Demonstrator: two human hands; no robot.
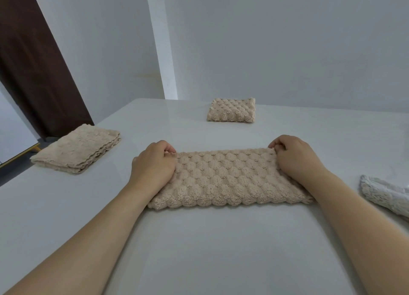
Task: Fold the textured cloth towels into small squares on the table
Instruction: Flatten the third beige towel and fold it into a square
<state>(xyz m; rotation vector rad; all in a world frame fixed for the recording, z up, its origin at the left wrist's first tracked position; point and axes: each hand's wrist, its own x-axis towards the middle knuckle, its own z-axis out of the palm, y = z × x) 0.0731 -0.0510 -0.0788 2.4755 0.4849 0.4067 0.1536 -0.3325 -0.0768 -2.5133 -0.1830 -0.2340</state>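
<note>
A beige bubble-textured towel (pixel 228 179) lies folded into a long rectangle in the middle of the white table (pixel 199 250). My left hand (pixel 153 164) rests on its left end and pinches the far left corner. On the opposite end, my right hand (pixel 294 156) grips the far right corner with its fingers curled. A small folded beige square (pixel 231 110) sits at the far side of the table. A folded stack of beige towels (pixel 77 148) lies at the left edge.
A whitish-grey textured cloth (pixel 385 194) lies at the right edge, partly out of view. A dark brown door (pixel 33 62) stands behind the table's left corner, white walls behind. The table's left edge runs diagonally past the stack.
</note>
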